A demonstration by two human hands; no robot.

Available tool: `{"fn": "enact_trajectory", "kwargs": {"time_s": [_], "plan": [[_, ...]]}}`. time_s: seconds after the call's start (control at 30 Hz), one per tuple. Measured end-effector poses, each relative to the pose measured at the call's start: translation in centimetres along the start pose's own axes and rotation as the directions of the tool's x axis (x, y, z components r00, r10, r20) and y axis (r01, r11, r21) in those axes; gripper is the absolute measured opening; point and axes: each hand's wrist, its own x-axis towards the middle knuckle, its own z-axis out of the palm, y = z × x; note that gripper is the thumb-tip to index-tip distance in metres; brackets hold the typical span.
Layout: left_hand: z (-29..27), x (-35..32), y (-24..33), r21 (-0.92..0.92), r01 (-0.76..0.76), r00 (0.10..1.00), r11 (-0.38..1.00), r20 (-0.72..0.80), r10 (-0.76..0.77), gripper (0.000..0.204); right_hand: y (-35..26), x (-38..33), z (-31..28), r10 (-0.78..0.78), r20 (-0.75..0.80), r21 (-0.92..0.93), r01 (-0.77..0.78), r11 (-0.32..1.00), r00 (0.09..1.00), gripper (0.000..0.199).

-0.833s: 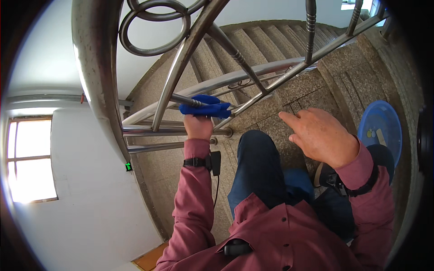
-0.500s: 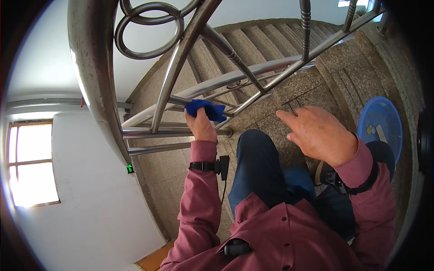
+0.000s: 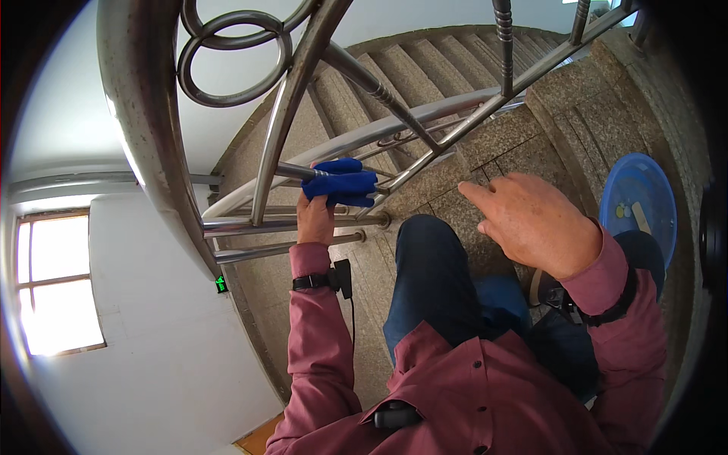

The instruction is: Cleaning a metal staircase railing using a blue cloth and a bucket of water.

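At a stone staircase, a person's left hand grips a blue cloth around a metal railing bar; the right hand hovers loosely, index finger and thumb apart.

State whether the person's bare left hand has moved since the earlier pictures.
Yes: the bare left hand has moved left, closer to the slanted, silver-coloured metal railing post.
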Motion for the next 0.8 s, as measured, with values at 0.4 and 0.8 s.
{"fn": "enact_trajectory", "kwargs": {"time_s": [0.4, 0.8], "plan": [[1.7, 0.4, -2.9, -0.288, -0.101, 0.994, 0.952, 0.005, 0.107, 0.032, 0.2, 0.0, 0.3, -0.002, -0.021, -0.019, 0.002, 1.0, 1.0, 0.055], [0.7, 3.1, -6.5, -0.376, 0.066, 0.993, 0.924, -0.067, -0.099, 0.03, 0.4, -0.5, 0.1, 0.004, -0.026, -0.009, -0.004, 1.0, 1.0, 0.054]]}}
